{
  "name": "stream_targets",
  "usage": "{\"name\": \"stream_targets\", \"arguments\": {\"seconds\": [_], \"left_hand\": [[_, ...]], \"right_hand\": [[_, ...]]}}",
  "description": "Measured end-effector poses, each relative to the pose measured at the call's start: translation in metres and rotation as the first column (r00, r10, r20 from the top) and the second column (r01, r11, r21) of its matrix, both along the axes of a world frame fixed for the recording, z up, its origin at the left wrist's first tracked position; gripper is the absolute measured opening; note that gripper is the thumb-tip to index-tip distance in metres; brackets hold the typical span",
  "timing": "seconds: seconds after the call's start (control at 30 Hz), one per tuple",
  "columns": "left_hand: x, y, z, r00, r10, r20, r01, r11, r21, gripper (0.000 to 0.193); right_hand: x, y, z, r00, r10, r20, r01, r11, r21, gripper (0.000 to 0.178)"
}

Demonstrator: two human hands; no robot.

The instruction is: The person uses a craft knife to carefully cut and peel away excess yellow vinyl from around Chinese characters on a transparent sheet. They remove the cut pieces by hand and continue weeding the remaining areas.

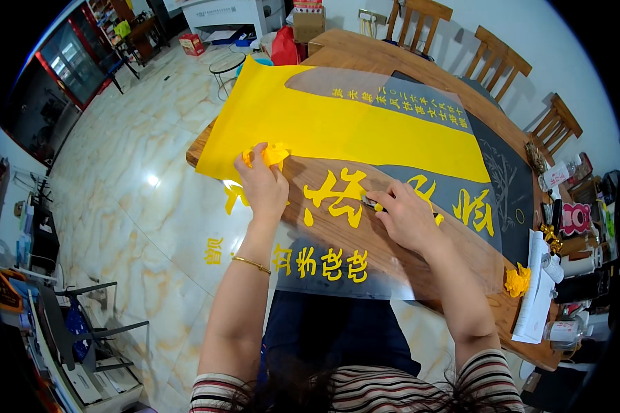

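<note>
A sheet of yellow vinyl on clear backing lies across the wooden table, its near part overhanging the table edge. Yellow cut-out characters stand on the peeled clear film nearer to me. My left hand is closed on a crumpled scrap of yellow vinyl at the left end of the sheet. Over the characters, my right hand grips a slim tool with a metal tip; the fingers hide most of it, so its exact kind is unclear.
Another crumpled yellow scrap rests at the right beside white papers. Bottles and small items crowd the table's right side. Wooden chairs line the far side. A round stool stands on the tiled floor.
</note>
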State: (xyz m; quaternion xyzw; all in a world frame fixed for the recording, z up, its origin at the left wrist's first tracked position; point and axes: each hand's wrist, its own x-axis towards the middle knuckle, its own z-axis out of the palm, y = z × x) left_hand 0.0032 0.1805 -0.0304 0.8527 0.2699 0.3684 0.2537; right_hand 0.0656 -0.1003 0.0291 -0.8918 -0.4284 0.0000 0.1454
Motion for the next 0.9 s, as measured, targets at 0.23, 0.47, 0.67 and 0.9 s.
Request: {"name": "stream_targets", "arguments": {"seconds": [0.23,0.47,0.67,0.9], "left_hand": [[0.0012,-0.0056,-0.0038,1.000,0.018,-0.001,-0.018,0.989,0.145,0.050],[0.0009,-0.0058,-0.0012,1.000,0.019,-0.019,-0.013,0.968,0.251,0.046],[0.0013,-0.0066,-0.0015,0.998,0.024,-0.065,-0.009,0.975,0.220,0.045],[0.0012,-0.0109,0.0018,0.996,0.012,-0.094,0.004,0.985,0.171,0.047]], "right_hand": [[-0.0008,0.0003,0.0013,1.000,-0.007,0.029,0.007,1.000,-0.004,0.033],[0.0010,0.0012,0.0026,1.000,-0.005,0.004,0.005,1.000,-0.024,0.033],[0.0030,0.0024,0.0012,0.999,0.017,0.038,-0.015,0.999,-0.050,0.032],[0.0043,0.0060,-0.0016,0.996,0.052,0.067,-0.051,0.999,-0.016,0.030]]}}
